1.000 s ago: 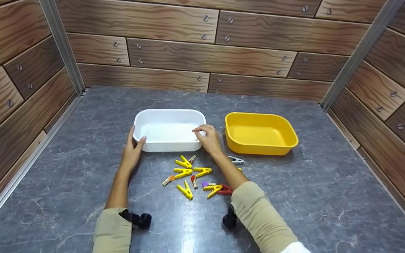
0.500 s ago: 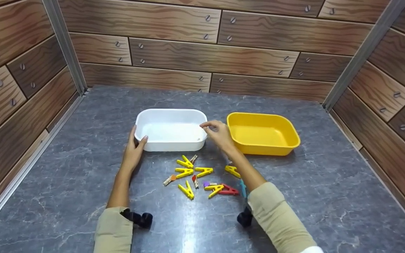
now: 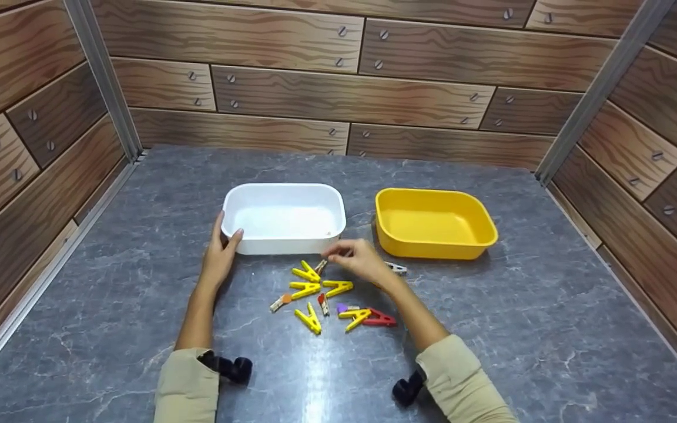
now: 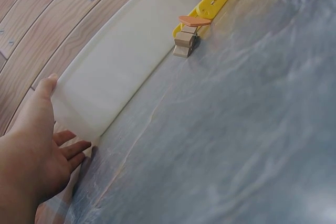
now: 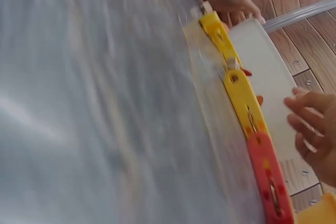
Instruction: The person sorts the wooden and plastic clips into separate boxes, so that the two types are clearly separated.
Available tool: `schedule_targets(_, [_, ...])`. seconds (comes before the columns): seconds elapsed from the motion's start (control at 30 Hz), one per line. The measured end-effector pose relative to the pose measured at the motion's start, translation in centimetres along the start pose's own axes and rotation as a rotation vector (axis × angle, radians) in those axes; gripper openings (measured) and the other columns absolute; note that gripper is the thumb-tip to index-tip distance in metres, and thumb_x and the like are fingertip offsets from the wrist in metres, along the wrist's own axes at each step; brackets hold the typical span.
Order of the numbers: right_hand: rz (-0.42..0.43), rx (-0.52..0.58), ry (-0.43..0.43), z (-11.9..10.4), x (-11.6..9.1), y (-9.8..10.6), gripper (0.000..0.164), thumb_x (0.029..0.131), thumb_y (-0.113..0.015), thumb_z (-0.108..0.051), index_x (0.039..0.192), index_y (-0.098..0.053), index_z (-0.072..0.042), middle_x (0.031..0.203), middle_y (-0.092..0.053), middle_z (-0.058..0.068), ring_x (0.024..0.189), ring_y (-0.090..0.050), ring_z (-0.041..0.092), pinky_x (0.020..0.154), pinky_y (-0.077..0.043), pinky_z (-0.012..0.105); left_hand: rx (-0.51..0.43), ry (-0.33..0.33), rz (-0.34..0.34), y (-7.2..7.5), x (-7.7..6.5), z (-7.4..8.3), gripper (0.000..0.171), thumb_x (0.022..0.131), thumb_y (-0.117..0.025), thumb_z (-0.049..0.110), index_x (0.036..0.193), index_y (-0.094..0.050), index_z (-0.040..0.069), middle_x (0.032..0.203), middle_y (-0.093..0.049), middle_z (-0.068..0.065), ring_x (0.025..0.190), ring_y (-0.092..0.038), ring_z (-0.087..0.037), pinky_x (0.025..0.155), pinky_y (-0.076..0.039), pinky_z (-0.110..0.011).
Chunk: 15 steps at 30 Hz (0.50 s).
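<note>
In the head view my left hand (image 3: 218,252) holds the near left corner of a white tub (image 3: 285,245), thumb over its rim and fingers along the outer side. My right hand (image 3: 362,258) is just in front of the tub's near right corner, fingertips above a small wooden clothespin (image 3: 321,265). The right wrist view shows those right fingers (image 5: 310,109) apart, with nothing between them. A tiny pale object (image 3: 328,234) lies inside the tub. Nearby lie several yellow clothespins (image 3: 338,286), a red clothespin (image 3: 381,318) and small wooden ones with orange, red and purple tops.
A yellow tub (image 3: 436,250) stands to the right of the white one. A grey clothespin (image 3: 397,268) lies in front of it, partly behind my right hand. Wood-patterned walls (image 3: 291,88) enclose the grey marbled table (image 3: 550,329) at the back and sides.
My right hand has moved from the white tub's right rim down and toward me, to the clothespins. The pale object, earlier hidden by fingers, shows in the tub. My left hand keeps its place.
</note>
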State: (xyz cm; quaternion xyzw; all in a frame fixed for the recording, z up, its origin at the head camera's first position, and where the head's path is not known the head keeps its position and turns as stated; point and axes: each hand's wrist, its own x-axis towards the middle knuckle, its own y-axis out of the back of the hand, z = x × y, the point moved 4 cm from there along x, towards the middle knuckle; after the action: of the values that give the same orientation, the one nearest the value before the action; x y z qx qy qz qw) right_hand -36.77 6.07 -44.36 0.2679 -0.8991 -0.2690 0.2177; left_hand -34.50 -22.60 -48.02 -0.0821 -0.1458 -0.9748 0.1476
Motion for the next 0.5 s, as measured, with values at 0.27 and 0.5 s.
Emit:
schedule_targets(0.27, [-0.022,0.063,0.022,-0.6,-1.0,-1.7,0.016,0.081,-0.058,0.012,0.095,-0.065,0.010,0.090,-0.064,0.021,0.082,-0.058,0.030,0.073,-0.047,0.036,-0.014,0.010,-0.007,-0.3,0.0,-0.1,0.066,0.094,-0.052,0.033,0.147,-0.018,0.013,0.146,-0.024,-0.017,0.132,-0.024,-0.031,0.104,-0.021,-0.043])
schedule_targets(0.5, [0.052,-0.038,0.005,2.1,-0.4,-2.2,0.017,0.079,-0.064,0.006,0.093,-0.071,-0.002,0.086,-0.062,0.004,0.075,-0.052,0.013,0.067,-0.042,0.024,-0.020,0.000,-0.007,-0.1,0.0,0.0,0.066,0.094,-0.051,0.033,0.147,-0.017,0.012,0.147,-0.023,-0.017,0.132,-0.024,-0.030,0.104,-0.021,-0.042])
